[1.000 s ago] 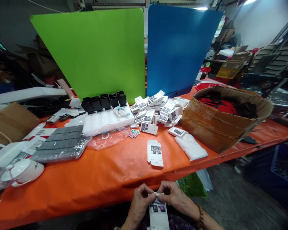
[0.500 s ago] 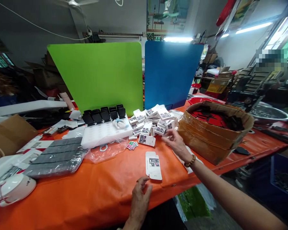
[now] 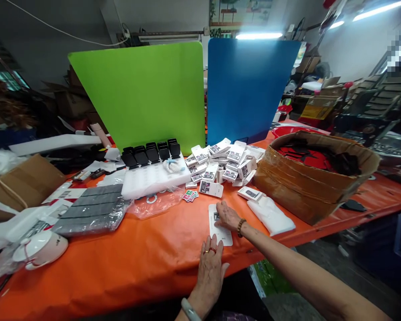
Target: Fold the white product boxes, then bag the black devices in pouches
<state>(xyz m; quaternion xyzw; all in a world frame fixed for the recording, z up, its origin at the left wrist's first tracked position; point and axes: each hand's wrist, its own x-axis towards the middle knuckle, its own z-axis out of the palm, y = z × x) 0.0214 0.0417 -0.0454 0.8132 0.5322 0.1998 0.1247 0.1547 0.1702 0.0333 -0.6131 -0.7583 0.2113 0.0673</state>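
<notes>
A flat white carton [image 3: 223, 236] with printed pictures lies on the orange-covered table in front of me. My right hand [image 3: 230, 217], with a beaded bracelet, rests over its upper part, thumb and fingers bent but apart. My left hand [image 3: 210, 267] is open, fingers stretched out at the carton's near edge; it wears rings and a bangle. Beyond my right hand a small white box [image 3: 250, 193] touches a white foam sleeve stack [image 3: 272, 216]. A heap of similar white boxes [image 3: 211, 171] lies farther back, some with flaps up. Small coloured cards [image 3: 190, 195] lie beside the heap.
A worn cardboard box [image 3: 290, 187] of black and red pieces stands at right. Black holders [image 3: 153, 153] sit in white foam [image 3: 153, 180] at left. Nearer are a grey wrapped bundle [image 3: 90, 211] and a white cup [image 3: 47, 249]. Green [image 3: 143, 98] and blue [image 3: 247, 89] boards stand behind.
My right hand has come down from beside the heap onto the flat carton, uncovering the small white box. My left hand has turned flat, its fingers extended. The view has tilted down slightly.
</notes>
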